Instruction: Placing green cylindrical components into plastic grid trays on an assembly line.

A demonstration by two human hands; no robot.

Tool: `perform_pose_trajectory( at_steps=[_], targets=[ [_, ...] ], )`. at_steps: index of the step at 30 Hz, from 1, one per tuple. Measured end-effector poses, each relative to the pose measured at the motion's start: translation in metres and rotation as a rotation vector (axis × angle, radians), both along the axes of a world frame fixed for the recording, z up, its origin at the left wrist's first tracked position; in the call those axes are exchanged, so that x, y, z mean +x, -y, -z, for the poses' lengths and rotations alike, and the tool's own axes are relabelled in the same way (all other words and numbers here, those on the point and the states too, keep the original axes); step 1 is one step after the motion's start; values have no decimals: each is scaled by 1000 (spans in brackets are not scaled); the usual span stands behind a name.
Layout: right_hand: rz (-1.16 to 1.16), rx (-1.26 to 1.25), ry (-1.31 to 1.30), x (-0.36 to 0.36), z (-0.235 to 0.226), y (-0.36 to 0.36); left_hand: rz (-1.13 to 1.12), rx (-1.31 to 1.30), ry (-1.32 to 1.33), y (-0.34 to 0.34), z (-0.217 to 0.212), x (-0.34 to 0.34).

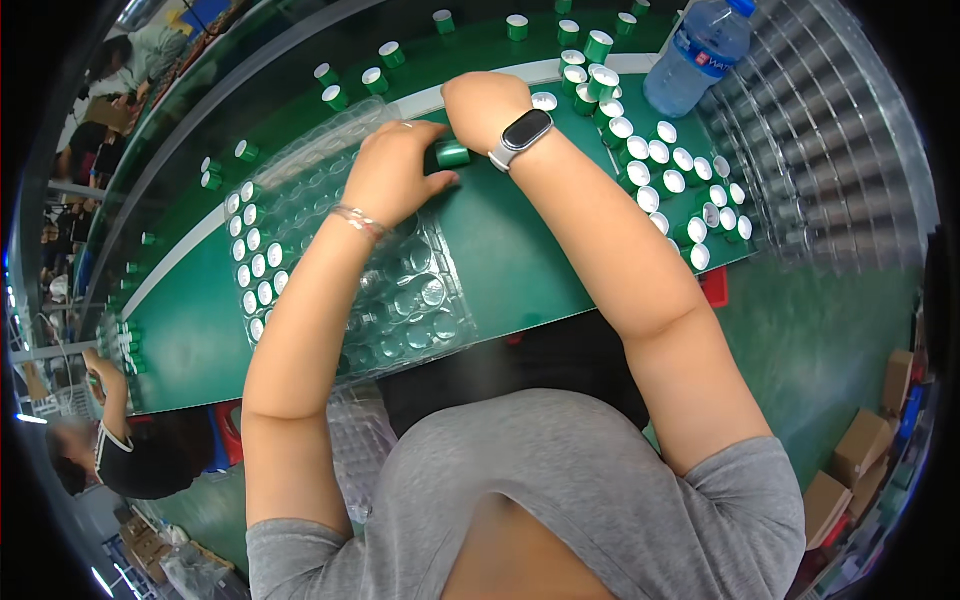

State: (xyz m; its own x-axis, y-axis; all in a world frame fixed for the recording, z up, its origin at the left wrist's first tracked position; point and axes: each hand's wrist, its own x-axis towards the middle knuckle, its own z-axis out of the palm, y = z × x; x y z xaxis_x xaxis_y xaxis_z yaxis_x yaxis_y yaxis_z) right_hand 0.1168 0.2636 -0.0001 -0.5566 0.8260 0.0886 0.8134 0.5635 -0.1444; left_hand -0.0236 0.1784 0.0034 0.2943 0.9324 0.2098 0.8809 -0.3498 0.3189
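Observation:
A small green cylinder (453, 154) lies on its side on the green work surface, between my two hands. My left hand (398, 168) is just to its left, thumb and fingers apart with the cylinder at the gap between them. Its palm is over a clear plastic tray (455, 290) with round pockets. Several white-topped green cylinders (259, 266) stand upright in the tray's left part. Beyond the lying cylinder, my right hand (485, 108) is curled closed at the pale strip; its fingers are turned away, so anything inside is hidden.
Many white-topped green cylinders (674, 181) crowd the right end, near a water bottle (697, 58) and stacked clear trays (835, 130). More cylinders (391, 54) stand on the dark green belt beyond the pale strip. At far left, another person (140, 455) sits at the same table.

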Motion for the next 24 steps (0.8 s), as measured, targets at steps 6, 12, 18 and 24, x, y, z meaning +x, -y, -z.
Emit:
perform_pose_trajectory(
  at_steps=[6, 12, 18, 24],
  targets=[
    [-9, 7, -93, 10, 2, 2, 24, -64, -22, -6, 13, 2],
    [-137, -380, -998, 30, 9, 32, -162, -246, 953, 33, -5, -19],
    [-338, -1199, -1549, 15, 9, 47, -237, -481, 1567, 56, 3, -51],
    [-290, -1258, -1522, 16, 11, 54, -202, -386, 1828, 59, 1, -41]
  ],
)
